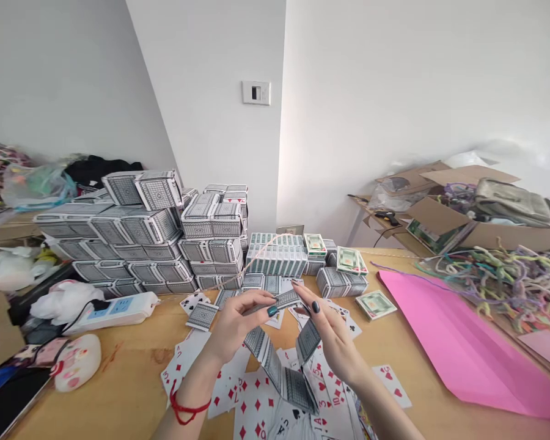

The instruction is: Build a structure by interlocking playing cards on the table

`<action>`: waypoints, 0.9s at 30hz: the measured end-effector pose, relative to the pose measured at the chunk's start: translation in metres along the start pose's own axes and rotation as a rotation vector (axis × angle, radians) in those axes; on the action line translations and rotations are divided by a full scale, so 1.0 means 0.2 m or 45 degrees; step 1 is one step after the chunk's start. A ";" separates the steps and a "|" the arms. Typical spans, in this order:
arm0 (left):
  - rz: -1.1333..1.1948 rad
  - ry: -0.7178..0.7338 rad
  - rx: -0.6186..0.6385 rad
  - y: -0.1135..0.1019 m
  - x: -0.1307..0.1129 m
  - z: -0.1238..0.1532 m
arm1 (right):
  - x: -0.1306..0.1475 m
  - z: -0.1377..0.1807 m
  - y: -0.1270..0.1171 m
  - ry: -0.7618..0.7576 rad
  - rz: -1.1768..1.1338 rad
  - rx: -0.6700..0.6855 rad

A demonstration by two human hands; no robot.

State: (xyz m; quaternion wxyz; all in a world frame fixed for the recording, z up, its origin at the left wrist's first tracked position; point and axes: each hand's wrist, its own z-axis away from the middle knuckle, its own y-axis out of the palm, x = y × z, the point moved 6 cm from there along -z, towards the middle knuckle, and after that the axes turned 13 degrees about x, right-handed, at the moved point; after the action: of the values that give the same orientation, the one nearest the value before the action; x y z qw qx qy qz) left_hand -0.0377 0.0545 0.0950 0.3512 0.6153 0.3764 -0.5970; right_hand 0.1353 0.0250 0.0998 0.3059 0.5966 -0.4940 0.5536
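Between my hands is a chain of joined playing cards [271, 365], grey patterned backs showing. It hangs in a loop down to the loose cards below. My left hand [241, 318] pinches its upper edge with thumb and fingers. On the other side, my right hand [325, 327] grips the top of the same chain, fingers bent over it. Under both hands lie loose playing cards [254, 400], mostly face up with red diamonds and hearts. How the cards are joined is partly hidden by my fingers.
Stacked grey card blocks [132, 226] rise at the back left. Green-and-white card boxes [277, 253] stand behind my hands. A power strip [119, 311] and a phone [13, 394] lie left. Pink paper [458, 348] and a heap of fuzzy coloured strands [499, 281] lie right.
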 end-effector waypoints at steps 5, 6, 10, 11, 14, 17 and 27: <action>0.047 -0.083 -0.013 0.02 0.03 0.00 | -0.05 -0.02 0.01 0.077 0.060 0.045; 0.059 -0.106 -0.017 0.03 0.03 0.00 | -0.05 -0.02 0.01 0.090 0.044 0.049; 0.111 -0.156 -0.040 0.04 0.05 -0.01 | -0.07 -0.03 -0.02 0.142 -0.175 0.019; 0.121 -0.163 -0.057 0.04 0.05 -0.01 | -0.08 -0.03 -0.03 0.159 -0.230 -0.007; 0.190 -0.195 -0.150 0.01 0.07 -0.01 | -0.12 -0.03 -0.07 0.204 -0.307 -0.082; 0.404 -0.199 -0.296 -0.03 0.08 0.00 | -0.15 -0.03 -0.11 0.229 -0.352 -0.070; 0.864 0.095 -0.734 -0.11 0.08 0.04 | -0.11 -0.01 -0.05 0.327 -0.445 0.329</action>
State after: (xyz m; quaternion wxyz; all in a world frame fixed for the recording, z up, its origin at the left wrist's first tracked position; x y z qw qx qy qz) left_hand -0.0613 0.0593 0.0793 0.6706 0.6021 0.3164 -0.2961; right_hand 0.1466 0.0359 0.0801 0.3784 0.6319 -0.2658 0.6220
